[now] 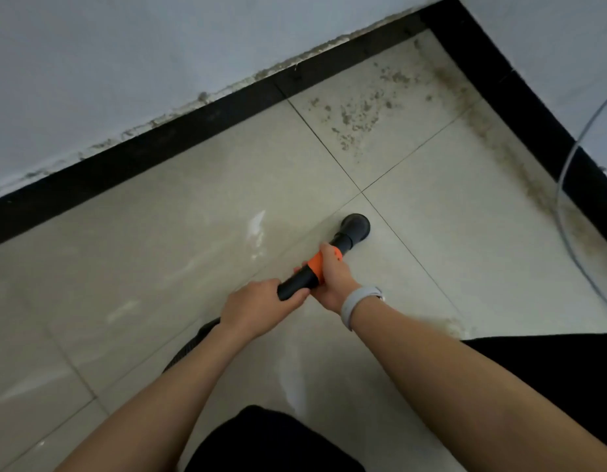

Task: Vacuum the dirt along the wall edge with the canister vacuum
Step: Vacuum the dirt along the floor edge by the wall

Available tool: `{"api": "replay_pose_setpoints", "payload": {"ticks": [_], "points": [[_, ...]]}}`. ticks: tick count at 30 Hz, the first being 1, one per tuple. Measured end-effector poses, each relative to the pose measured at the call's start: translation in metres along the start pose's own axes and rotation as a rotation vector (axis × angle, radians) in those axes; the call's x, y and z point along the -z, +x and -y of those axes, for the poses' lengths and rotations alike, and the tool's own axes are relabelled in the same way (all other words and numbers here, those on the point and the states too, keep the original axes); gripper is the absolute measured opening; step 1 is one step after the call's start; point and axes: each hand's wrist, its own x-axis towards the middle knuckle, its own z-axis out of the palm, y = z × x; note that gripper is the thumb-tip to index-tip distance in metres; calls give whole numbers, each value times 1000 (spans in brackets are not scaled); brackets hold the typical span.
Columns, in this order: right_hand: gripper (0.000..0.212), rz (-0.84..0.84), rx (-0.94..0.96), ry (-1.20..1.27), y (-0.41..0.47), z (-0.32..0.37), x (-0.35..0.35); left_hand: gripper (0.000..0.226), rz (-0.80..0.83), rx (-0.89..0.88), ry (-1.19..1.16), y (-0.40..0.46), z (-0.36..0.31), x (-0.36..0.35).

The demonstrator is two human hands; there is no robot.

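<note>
Gripping the vacuum wand (329, 264) with both hands — left hand (257, 308) behind, right hand (332, 277) curled round the orange collar. Nozzle (355, 228) down on the floor (159, 253), well short of the dirt (360, 110) near the black baseboard (142, 155).

Pale tiled floor (179, 233), black skirting (131, 155), grey-white walls (125, 63) meeting in corner.

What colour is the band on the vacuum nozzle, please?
Orange, on the otherwise black vacuum nozzle, gripped by the right hand; the head view shows it.
</note>
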Motion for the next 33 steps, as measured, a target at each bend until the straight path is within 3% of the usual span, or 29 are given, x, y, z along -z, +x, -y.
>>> {"api": "replay_pose_setpoints", "payload": {"ticks": [7, 14, 17, 20, 26, 29, 33], "points": [[30, 233, -44, -261, 12, 18, -85, 50, -137, 256, -217, 10, 26, 43], [30, 401, -140, -446, 50, 104, -113, 45, -254, 359, -295, 67, -28, 65], [42, 441, -159, -515, 68, 122, -121, 45, -300, 459, -303, 85, -48, 62], [58, 437, -76, -662, 85, 129, -129, 47, -331, 548, -252, 97, -61, 66], [51, 578, -45, -686, 120, 175, -134, 47, -388, 699, -111, 140, -106, 70], [56, 595, -99, -709, 135, 197, -121, 44, -376, 743, -41, 158, -126, 67], [43, 637, -249, -584, 139, 230, -106, 46, -322, 789, 47, 170, -154, 69]]}}
